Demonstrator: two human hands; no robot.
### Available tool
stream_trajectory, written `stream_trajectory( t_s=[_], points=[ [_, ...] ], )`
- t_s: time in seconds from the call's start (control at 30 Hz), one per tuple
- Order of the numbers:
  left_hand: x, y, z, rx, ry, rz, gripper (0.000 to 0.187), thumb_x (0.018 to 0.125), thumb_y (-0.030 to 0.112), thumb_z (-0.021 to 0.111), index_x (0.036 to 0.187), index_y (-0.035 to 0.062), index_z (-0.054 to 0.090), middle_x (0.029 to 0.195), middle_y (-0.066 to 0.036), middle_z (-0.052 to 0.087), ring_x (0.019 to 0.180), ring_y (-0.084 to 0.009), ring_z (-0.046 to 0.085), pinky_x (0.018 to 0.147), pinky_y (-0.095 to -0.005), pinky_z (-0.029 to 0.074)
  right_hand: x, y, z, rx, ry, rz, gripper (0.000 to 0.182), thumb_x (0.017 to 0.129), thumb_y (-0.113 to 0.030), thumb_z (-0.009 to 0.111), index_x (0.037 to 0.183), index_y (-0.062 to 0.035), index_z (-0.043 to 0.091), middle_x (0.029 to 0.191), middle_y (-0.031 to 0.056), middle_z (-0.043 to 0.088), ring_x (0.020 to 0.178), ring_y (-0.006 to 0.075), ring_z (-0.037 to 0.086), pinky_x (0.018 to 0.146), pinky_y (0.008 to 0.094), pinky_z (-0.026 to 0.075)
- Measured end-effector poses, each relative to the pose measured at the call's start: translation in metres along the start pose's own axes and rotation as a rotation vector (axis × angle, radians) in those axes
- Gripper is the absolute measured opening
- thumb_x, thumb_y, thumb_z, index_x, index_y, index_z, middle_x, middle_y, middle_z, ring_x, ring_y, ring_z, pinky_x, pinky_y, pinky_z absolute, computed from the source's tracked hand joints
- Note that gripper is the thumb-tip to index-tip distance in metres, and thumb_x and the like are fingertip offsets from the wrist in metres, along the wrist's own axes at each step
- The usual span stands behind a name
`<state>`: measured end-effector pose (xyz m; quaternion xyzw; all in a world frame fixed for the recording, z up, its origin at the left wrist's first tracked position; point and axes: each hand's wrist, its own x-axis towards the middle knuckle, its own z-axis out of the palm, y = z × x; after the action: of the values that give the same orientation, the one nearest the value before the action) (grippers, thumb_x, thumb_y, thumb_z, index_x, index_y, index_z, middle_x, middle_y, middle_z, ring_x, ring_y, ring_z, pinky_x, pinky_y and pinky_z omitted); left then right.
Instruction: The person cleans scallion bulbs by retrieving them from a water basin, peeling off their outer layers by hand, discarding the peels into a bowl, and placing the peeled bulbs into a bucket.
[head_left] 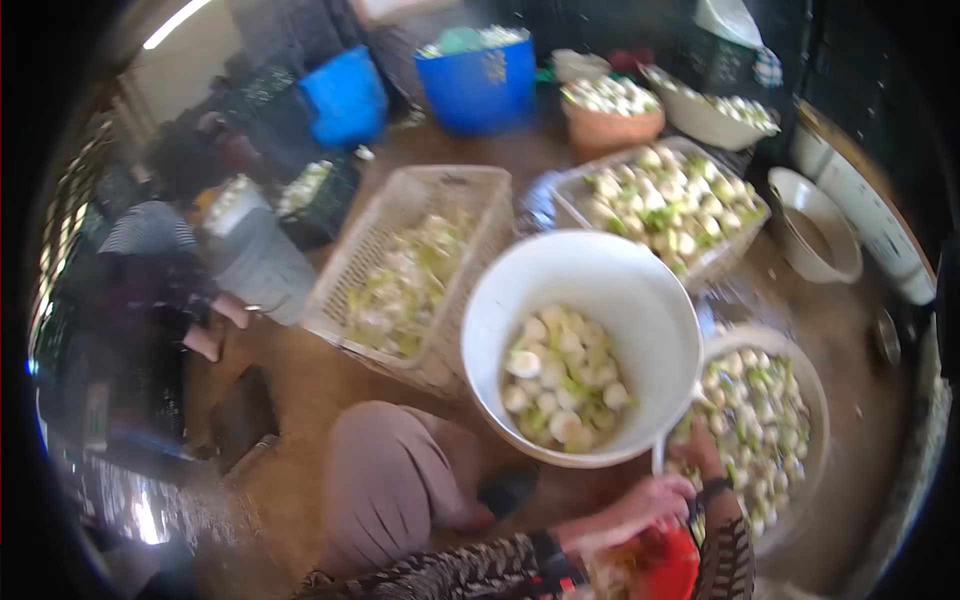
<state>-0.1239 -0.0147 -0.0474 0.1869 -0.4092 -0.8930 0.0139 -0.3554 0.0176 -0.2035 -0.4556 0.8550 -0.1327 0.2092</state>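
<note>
Right grip [703,452], closure impossible to tell, is among round whitish bulbs [752,412], green-tipped.

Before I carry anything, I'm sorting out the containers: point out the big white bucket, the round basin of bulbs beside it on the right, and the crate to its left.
White bucket [580,272]: head view, far inner wall.
Round basin [819,425]: head view, right rim.
Crate [437,193]: head view, far inner wall.

Head cam, fisheye, looks fwd/down, nr R hand [703,452]
</note>
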Motion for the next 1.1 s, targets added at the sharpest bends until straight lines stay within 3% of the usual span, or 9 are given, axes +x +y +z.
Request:
stream_trajectory(
  t_s=[0.13,0.17,0.23,0.3,0.37,0.43,0.5,0.8,1.1],
  points=[
    [0.005,-0.008,-0.008,0.264,0.188,0.174,0.021,0.085,0.007,0.051,0.105,0.0013,0.055,0.086,-0.002,0.06,0.081,-0.0077,0.056,0.068,-0.0221,0.046,-0.037,0.0,-0.05,0.296,0.321,0.177,0.05,0.069,-0.028,0.066,0.108,0.0014,0.054,0.106,0.0226,0.058,0.104,0.0342,0.054,0.086,0.0406,0.043],
    [0.009,-0.005,-0.003,0.238,0.134,0.307,0.033,0.084,0.004,0.051,0.116,-0.001,0.049,0.103,-0.008,0.058,0.097,-0.012,0.055,0.081,-0.025,0.046,-0.064,-0.028,-0.103,0.295,-0.008,0.221,0.044,0.076,-0.025,0.061,0.107,0.0039,0.052,0.103,0.0206,0.059,0.106,0.0325,0.053,0.086,0.0396,0.044],
    [0.018,-0.025,0.001,0.445,0.281,0.397,0.045,0.083,0.002,0.054,0.126,-0.0027,0.041,0.113,-0.01,0.055,0.107,-0.0149,0.051,0.091,-0.0274,0.043,-0.121,-0.039,-0.111,1.236,-0.041,0.082,0.036,0.086,-0.025,0.053,0.105,0.0056,0.051,0.097,0.0162,0.06,0.096,0.0287,0.058,0.081,0.037,0.048],
    [0.006,-0.011,0.023,0.142,0.002,0.318,0.051,0.083,0.003,0.057,0.13,-0.0027,0.038,0.112,-0.009,0.055,0.105,-0.0167,0.053,0.091,-0.0276,0.044,-0.158,-0.05,-0.107,-0.049,0.556,-0.634,0.036,0.095,-0.028,0.042,0.101,0.0061,0.051,0.088,0.0103,0.06,0.079,0.0226,0.062,0.071,0.0331,0.051],
    [-0.017,-0.007,0.032,-0.105,-0.125,0.198,0.049,0.082,0.005,0.061,0.128,0.0013,0.042,0.108,-0.005,0.056,0.094,-0.0124,0.057,0.081,-0.0255,0.048,-0.21,-0.126,-0.138,1.362,0.047,0.226,0.032,0.094,-0.024,0.046,0.105,0.0053,0.051,0.087,0.0124,0.062,0.067,0.0214,0.064,0.065,0.0326,0.052],
    [-0.033,-0.011,0.033,-0.158,-0.187,0.187,0.047,0.083,0.005,0.06,0.126,0.0018,0.043,0.106,-0.005,0.058,0.091,-0.0123,0.059,0.076,-0.0258,0.05,-0.232,-0.142,-0.143,1.294,0.019,0.223,0.028,0.089,-0.015,0.054,0.109,0.0039,0.052,0.084,0.0171,0.064,0.066,0.0235,0.064,0.064,0.0336,0.052],
    [-0.054,-0.013,0.037,-0.148,-0.145,0.164,0.047,0.083,0.006,0.06,0.126,0.0015,0.043,0.106,-0.006,0.058,0.091,-0.0127,0.06,0.075,-0.0255,0.051,-0.26,-0.159,-0.144,0.44,0.398,0.148,0.025,0.085,-0.01,0.058,0.106,0.0022,0.057,0.079,0.0186,0.065,0.066,0.0227,0.064,0.063,0.0335,0.051],
    [-0.121,-0.007,0.062,0.057,-0.042,0.262,0.042,0.083,0.005,0.061,0.124,-0.0006,0.048,0.104,-0.007,0.061,0.083,-0.0116,0.062,0.063,-0.022,0.053,-0.326,-0.213,-0.134,0.023,0.63,-0.07,0.007,0.074,-0.004,0.058,0.07,-0.0001,0.054,0.067,0.0188,0.059,0.067,0.0365,0.06,0.057,0.0428,0.047],
    [-0.151,-0.008,0.064,0.037,-0.047,0.285,0.042,0.082,0.003,0.062,0.121,0.001,0.048,0.101,-0.007,0.062,0.082,-0.0121,0.063,0.063,-0.0229,0.054,-0.348,-0.22,-0.112,0.208,0.788,0.057,0.007,0.078,-0.004,0.056,0.072,0.001,0.056,0.066,0.0187,0.059,0.061,0.0369,0.059,0.053,0.04,0.046]
  ],
)
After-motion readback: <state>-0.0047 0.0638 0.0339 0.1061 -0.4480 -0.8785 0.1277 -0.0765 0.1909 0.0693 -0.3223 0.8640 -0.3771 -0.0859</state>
